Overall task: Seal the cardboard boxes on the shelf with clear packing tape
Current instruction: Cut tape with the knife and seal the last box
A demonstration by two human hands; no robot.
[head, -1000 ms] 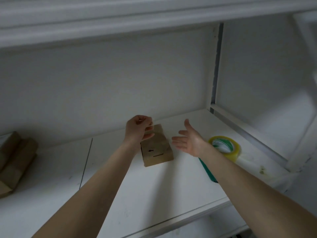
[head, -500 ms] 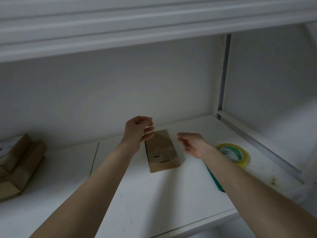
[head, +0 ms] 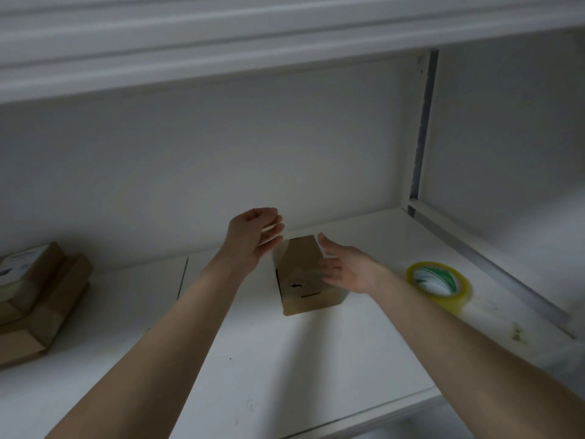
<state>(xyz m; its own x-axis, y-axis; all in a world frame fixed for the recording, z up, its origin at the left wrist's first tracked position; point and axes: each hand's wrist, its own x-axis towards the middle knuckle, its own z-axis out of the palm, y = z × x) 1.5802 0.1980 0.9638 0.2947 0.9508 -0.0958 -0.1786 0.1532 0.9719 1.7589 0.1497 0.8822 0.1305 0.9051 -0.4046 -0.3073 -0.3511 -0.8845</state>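
Note:
A small brown cardboard box (head: pixel 300 274) stands on the white shelf (head: pixel 285 359), its closed top facing me. My left hand (head: pixel 253 239) hovers at the box's far left corner with the fingers loosely extended, holding nothing that I can make out. My right hand (head: pixel 345 270) is spread flat, palm facing left, at the box's right side; whether it touches the box is unclear. A roll of clear packing tape (head: pixel 438 283) with a yellowish edge and a green and white core lies flat on the shelf, just right of my right wrist.
A stack of brown cardboard boxes (head: pixel 38 296) sits at the shelf's left end. A white wall closes the back, an upright post (head: pixel 421 137) stands at the right rear, and another shelf board (head: pixel 221 58) hangs overhead.
My left hand's fingers have uncurled from a pinch at the box's far end. My right hand has opened and moved left to the box's right side.

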